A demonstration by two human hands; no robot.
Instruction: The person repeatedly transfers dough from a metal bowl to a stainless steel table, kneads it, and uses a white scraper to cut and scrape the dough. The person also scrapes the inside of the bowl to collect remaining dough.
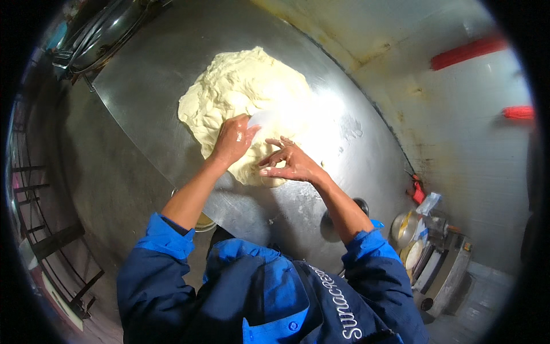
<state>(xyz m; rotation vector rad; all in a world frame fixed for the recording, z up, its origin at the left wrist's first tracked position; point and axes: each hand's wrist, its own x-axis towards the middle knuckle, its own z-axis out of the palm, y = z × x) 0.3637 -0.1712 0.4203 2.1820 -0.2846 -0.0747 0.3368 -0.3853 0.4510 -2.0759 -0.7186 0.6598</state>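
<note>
A large, pale, lumpy mass of dough [245,86] spreads over the stainless steel worktop [146,107]. My left hand [234,138] grips a whitish, translucent dough scraper [261,119], held against or just above the dough; glare washes out its far edge. Wet patches shine on the back of that hand. Over the near end of the dough is my right hand [292,162], fingers spread and curved, holding nothing. I cannot tell whether its fingertips touch the dough.
A metal wall [464,107] with red marks borders the worktop on the right. Bowls [404,228] stand by a metal appliance [447,275] at lower right. A dark round object [362,205] sits behind my right forearm. Large metal pans [111,38] occupy the upper left; a rack [47,241] stands left.
</note>
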